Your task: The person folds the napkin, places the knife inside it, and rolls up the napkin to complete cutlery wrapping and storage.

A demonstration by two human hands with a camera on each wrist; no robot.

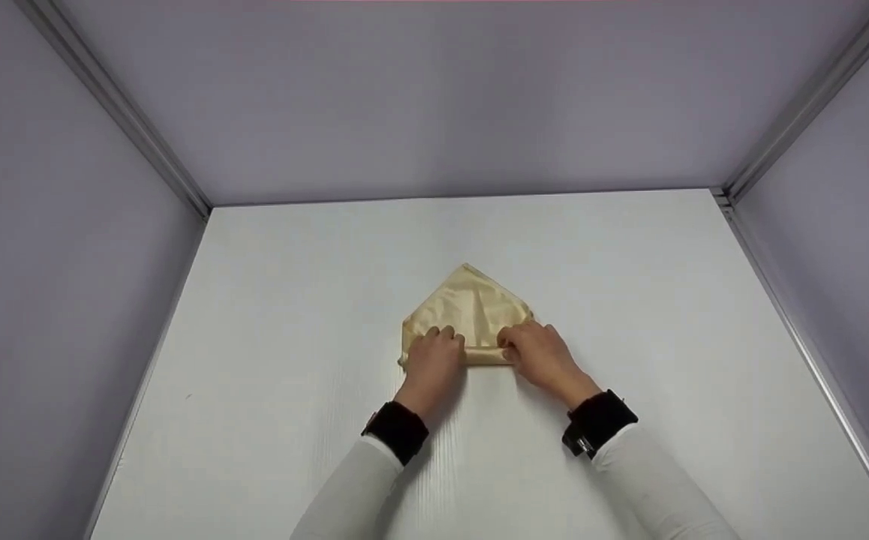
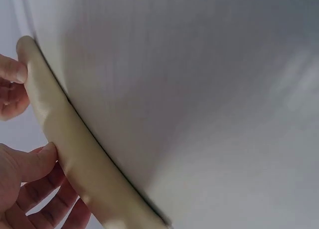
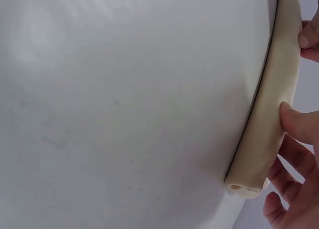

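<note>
Both arms reach in with white sleeves and black wristbands, left hand (image 1: 432, 358) and right hand (image 1: 539, 355) curled over and pinching the rolled near edge of a cream cloth (image 1: 472, 304) lying mid-way on the white table (image 1: 269, 315), pale lilac walls (image 1: 434, 97) behind.

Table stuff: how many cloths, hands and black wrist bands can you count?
Cream cloth, rolled at its near edge: 1
Hands, left hand and right hand, both pinching the roll: 2
Black wrist bands: 2
Total: 5
</note>
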